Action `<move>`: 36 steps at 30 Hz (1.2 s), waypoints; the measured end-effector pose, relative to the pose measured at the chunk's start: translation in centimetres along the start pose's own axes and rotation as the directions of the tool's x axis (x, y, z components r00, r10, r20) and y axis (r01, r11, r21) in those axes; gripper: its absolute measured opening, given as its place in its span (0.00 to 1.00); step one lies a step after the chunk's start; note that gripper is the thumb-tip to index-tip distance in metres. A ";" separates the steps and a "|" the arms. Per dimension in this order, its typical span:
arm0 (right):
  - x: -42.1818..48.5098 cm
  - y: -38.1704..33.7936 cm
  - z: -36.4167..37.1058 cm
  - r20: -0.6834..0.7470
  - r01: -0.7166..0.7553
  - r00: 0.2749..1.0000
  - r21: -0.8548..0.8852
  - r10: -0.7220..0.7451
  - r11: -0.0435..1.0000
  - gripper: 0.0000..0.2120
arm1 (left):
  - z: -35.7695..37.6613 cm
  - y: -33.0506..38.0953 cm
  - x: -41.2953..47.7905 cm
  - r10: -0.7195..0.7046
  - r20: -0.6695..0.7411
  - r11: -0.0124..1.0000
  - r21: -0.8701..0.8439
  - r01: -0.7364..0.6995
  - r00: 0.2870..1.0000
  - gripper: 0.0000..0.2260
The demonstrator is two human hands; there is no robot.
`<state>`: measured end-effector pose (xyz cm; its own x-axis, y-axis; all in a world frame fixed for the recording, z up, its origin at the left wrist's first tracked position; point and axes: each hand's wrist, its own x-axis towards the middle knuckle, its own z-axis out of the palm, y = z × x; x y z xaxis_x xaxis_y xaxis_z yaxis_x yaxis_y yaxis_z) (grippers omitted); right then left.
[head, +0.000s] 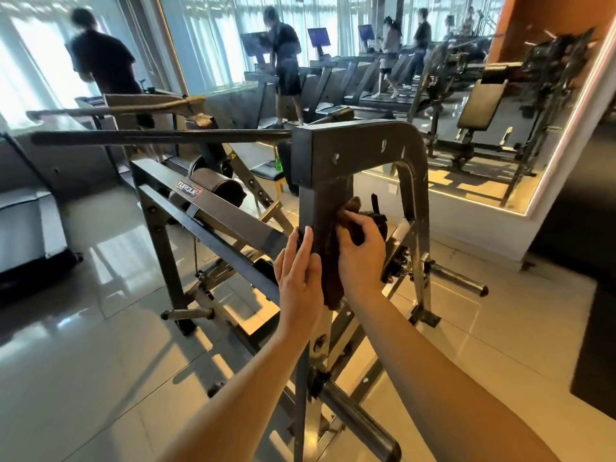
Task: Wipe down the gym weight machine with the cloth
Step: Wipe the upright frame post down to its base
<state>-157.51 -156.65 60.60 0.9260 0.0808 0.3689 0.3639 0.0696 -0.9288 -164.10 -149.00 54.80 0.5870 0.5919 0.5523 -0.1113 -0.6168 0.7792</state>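
A dark grey steel weight machine [353,151] fills the middle of the view, with an upright post under a bent top beam. A dark brown cloth [331,281] hangs down the front of that post. My right hand [361,248] presses the cloth against the post, fingers bent over its upper part. My left hand [296,271] lies on the post's left edge beside the cloth, fingers straight and pointing up.
Weight pegs [463,281] stick out at the right and at the bottom [360,418]. A slanted frame rail [213,208] runs to the left. Several people use treadmills [333,81] along the windows. A mirror wall with a bench [480,105] stands at the right. The floor is glossy tile.
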 end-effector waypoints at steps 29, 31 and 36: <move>-2.1 0.1 0.2 0.054 0.002 0.999 -0.129 0.005 0.992 0.11 | -1.2 1.0 0.3 -0.090 0.079 0.989 -0.106 0.098 0.993 0.19; -0.1 0.3 0.4 -0.013 -0.114 0.993 -0.042 0.114 0.993 0.11 | -1.6 0.6 0.4 -0.057 0.108 0.995 -0.077 0.065 0.993 0.19; -1.3 0.5 0.7 -0.004 -0.069 0.998 -0.128 0.069 0.989 0.10 | -2.2 0.5 0.4 -0.037 0.142 0.997 -0.061 0.046 0.989 0.19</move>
<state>-158.64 -156.05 59.71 0.9493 0.0814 0.3036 0.3089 -0.0637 -0.9490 -165.71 -147.92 56.02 0.6989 0.5345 0.4752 -0.1330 -0.5557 0.8207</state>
